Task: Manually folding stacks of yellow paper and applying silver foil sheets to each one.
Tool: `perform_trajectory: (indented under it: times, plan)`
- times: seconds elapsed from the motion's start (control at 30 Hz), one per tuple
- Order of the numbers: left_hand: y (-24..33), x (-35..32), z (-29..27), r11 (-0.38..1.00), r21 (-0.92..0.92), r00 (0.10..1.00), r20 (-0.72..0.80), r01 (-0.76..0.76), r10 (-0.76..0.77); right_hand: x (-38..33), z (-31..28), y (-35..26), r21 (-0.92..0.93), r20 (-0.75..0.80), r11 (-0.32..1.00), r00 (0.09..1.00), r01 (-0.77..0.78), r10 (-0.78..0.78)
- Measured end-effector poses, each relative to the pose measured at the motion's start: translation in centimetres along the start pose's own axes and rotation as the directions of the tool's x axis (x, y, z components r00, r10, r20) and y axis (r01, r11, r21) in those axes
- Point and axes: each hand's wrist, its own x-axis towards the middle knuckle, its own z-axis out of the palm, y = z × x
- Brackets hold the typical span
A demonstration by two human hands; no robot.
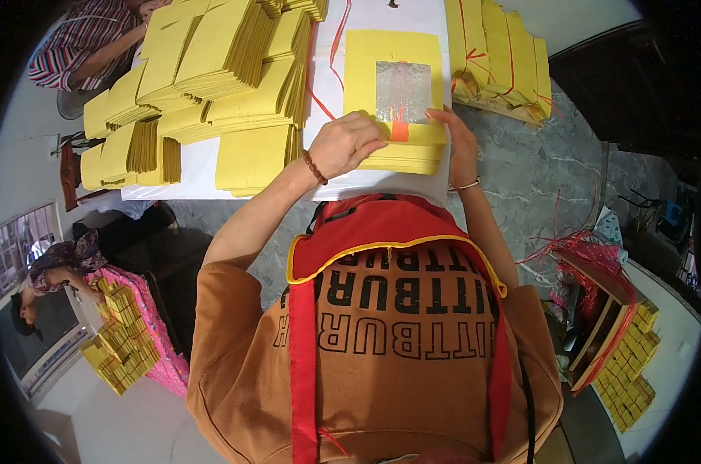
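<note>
On the white-covered table (325, 69) lies a stack of yellow paper sheets (358, 73), its layered edge facing me. A silver foil square (403, 89) with an orange-red strip (400, 131) at its lower edge sits on the top sheet. My left hand (346, 145), a beaded bracelet at its wrist, has its fingers closed at the near left part of the top sheets. Along the right edge, my right hand (462, 147) grips the stack, one fingertip over the top sheet near the foil. Its other fingers are partly hidden.
Piled yellow paper bundles (211, 62) cover the table's left side. Red-tied bundles (509, 54) stand beyond its right edge. Two other people (83, 39) are at left, one by a pink-covered table (153, 325) of small yellow bundles. Red string (590, 259) tangles over a wooden rack at right.
</note>
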Motion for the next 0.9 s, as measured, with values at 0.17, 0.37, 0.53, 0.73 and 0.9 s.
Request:
perform_trajectory:
  times: [0.17,0.37,0.53,0.73,0.9]
  plan:
    - [-1.0,0.6,0.0,0.992,-0.072,0.994,0.021,0.107,-0.105,0.2,-0.3,0.4,-0.074,0.019,0.997,1.000,-0.010,0.011]
    - [-1.3,1.0,-0.4,0.958,-0.174,0.972,0.093,0.228,-0.215,0.4,-0.4,0.2,-0.057,0.044,0.998,0.999,-0.023,0.026]
    - [-1.2,1.3,-0.8,0.899,-0.241,0.927,0.178,0.367,-0.330,0.5,-0.8,1.2,-0.098,0.030,0.995,0.999,-0.007,0.010]
    - [-1.9,1.3,-0.5,0.844,-0.309,0.898,0.197,0.438,-0.394,0.2,-0.5,0.5,-0.045,-0.015,0.998,0.999,-0.044,0.043]
    - [-2.0,1.4,-0.8,0.768,-0.368,0.851,0.264,0.524,-0.454,0.8,-0.5,2.0,-0.217,-0.006,0.976,1.000,0.026,-0.027]
